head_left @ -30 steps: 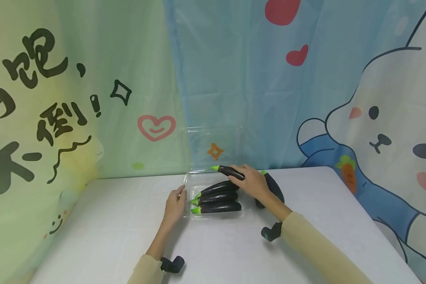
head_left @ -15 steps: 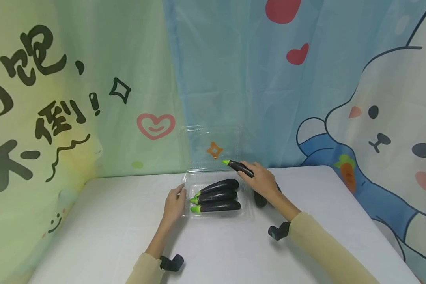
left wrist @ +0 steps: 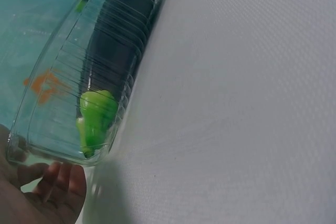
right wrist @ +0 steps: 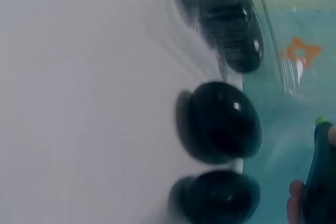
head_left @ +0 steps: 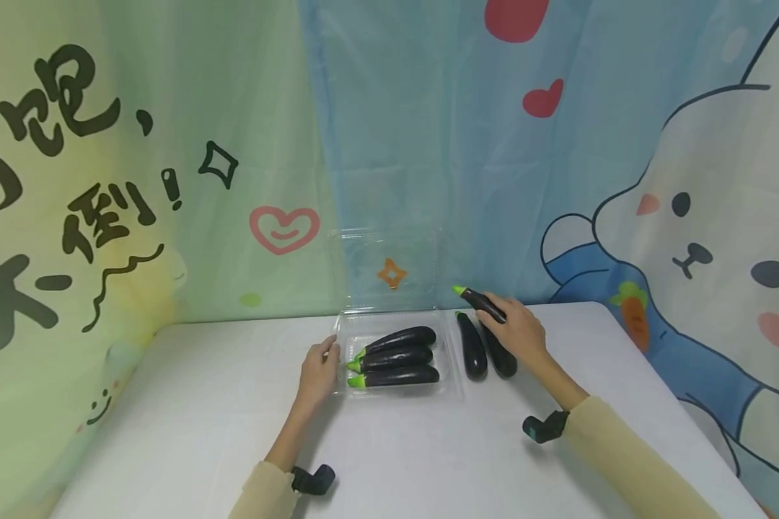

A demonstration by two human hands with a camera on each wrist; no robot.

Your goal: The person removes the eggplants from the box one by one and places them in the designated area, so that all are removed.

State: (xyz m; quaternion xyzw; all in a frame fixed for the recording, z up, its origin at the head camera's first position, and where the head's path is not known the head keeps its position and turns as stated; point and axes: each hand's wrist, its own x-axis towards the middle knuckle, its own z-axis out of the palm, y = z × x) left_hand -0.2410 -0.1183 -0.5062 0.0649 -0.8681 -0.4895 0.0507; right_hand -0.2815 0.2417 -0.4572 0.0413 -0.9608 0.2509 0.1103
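1. Fingers of the left hand: curled round the left end of the clear box; in the left wrist view the hand is cut off at the frame's lower left.
2. Clear box: on the white surface, between the hands. Lid raised at the far side, its edges faint against the curtain.
3. Boxed eggplants, three: side by side, long axes roughly left to right, green stems leftward; bare space beside their right ends.
4. First loose eggplant: on the surface, just right of the box, stem pointing away from the person.
5. Second loose eggplant: beside the first, lying much the same way; stem end hidden under the right hand.
6. Held eggplant: beyond the loose pair, right of the box. Long axis slants, stem far and leftward. Governing relation, by judgement: box to its left, pair nearer the person, right hand the nearer one.
7. Right hand: grasping the held eggplant, whose blunt end it covers. In the right wrist view, mostly cut off at the right edge; clearance over the pair hard to make out.
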